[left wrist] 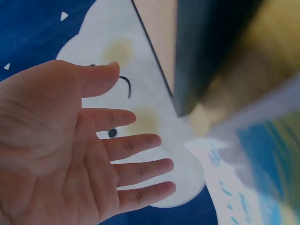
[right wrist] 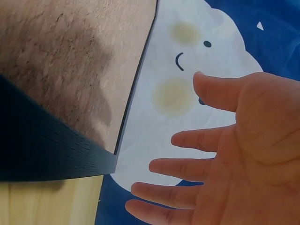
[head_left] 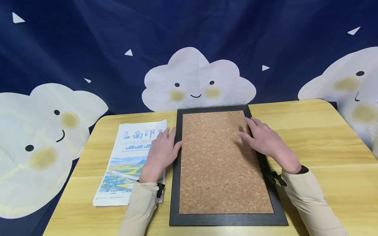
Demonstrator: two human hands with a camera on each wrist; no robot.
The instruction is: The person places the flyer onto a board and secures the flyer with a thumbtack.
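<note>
A black frame [head_left: 175, 183] with a cork panel [head_left: 221, 164] inside lies flat on the wooden table. My left hand [head_left: 163, 149] hovers at the frame's left side, its fingers extended and spread in the left wrist view. Beneath that hand and partly covered by it is a printed sheet [head_left: 118, 183] with a landscape picture and large blue-purple characters. On the opposite side, my right hand [head_left: 265, 137] is over the frame's right border, thumb above the cork, where it casts a shadow. In the right wrist view its fingers are straight and the palm holds nothing.
The pale wooden table [head_left: 330, 141] extends to both sides of the frame. Behind it hangs a dark blue cloth [head_left: 206, 26] printed with smiling white clouds and small triangles. A black strap [head_left: 278, 178] circles the right wrist.
</note>
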